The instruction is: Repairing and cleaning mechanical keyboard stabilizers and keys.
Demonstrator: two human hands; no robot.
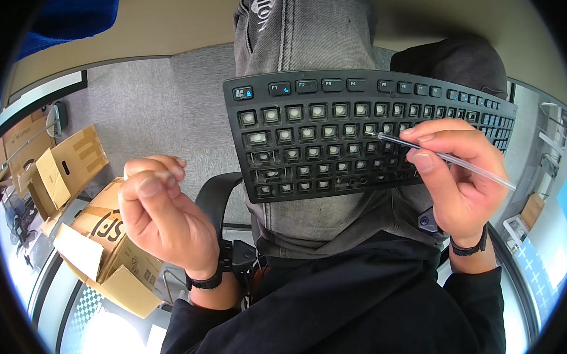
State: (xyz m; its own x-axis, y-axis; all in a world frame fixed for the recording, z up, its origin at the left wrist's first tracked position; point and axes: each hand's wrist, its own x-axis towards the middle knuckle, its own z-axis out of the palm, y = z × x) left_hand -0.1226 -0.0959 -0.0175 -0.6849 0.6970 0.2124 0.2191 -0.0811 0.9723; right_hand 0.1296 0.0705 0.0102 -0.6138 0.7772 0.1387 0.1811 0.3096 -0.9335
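Observation:
A black keyboard [332,143] rests across my lap, its far row of keycaps in place. Several rows closer to me have bare key sockets with pale round centres. My right hand [460,175] is closed in a pinch on a slim clear tube with a dark core, which looks like a pen refill [473,166]. Its narrow tip is at a bare socket near the keyboard's middle. Raised left of the keyboard and apart from it, my left hand [165,214] has its fingers curled and tips pressed together; whatever they hold, if anything, cannot be made out.
Open cardboard boxes [119,247] stand on the left. A black chair armrest [218,199] curves beside my lap. Grey carpet [167,112] lies beyond, below a beige table edge [183,45]. Dark blue cloth [68,19] shows at the upper left.

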